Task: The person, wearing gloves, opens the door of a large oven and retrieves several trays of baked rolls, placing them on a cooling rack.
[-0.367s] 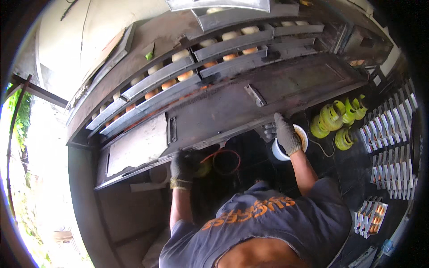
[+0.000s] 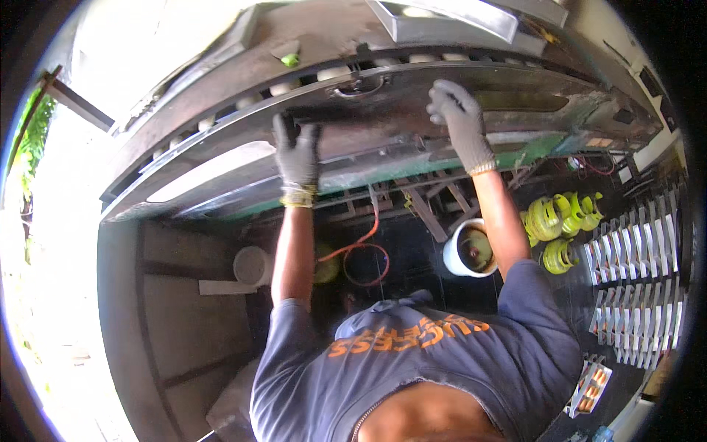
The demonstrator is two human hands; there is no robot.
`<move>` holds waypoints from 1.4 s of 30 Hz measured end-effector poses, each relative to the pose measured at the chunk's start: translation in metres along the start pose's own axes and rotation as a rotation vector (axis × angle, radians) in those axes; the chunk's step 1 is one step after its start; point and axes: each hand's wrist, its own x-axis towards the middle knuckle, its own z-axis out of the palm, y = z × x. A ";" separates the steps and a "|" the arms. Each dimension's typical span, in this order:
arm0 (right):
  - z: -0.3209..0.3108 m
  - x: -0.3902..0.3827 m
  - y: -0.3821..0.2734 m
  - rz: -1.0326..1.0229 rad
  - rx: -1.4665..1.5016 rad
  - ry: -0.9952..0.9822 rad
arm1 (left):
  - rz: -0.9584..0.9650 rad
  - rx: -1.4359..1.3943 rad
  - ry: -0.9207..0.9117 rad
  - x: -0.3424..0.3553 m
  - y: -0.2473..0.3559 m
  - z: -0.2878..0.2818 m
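A wide dark metal oven door stands tilted up in front of the oven, with a curved handle near its top edge. My left hand, in a grey knit glove, is against the door left of the handle, fingers stretched upward. On the handle's other side, my right hand, gloved alike, rests at the door with its fingers extended. Neither hand holds anything I can see. Above the door's edge the tops of pale bread rolls show; the rest of the oven's inside is hidden behind the door.
Below the oven stands a white bucket with dark contents, near an orange hose. Yellow-green gas cylinders stand at the right, beside stacked metal trays. Another metal tray sits on top of the oven.
The oven door has swung up from lying lowered and now covers most of the trays and rolls. Both hands have risen with it, from beneath its edge to its face.
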 end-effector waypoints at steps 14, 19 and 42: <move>0.117 0.062 0.003 -0.124 -0.192 -0.105 | 0.525 1.381 -0.321 0.065 -0.018 0.014; 0.086 0.083 -0.014 -0.566 -0.613 -0.123 | 0.377 1.315 -0.454 0.071 -0.001 0.005; 0.104 0.130 -0.022 -0.672 -1.035 -0.204 | 0.859 1.339 -0.206 0.112 0.054 0.077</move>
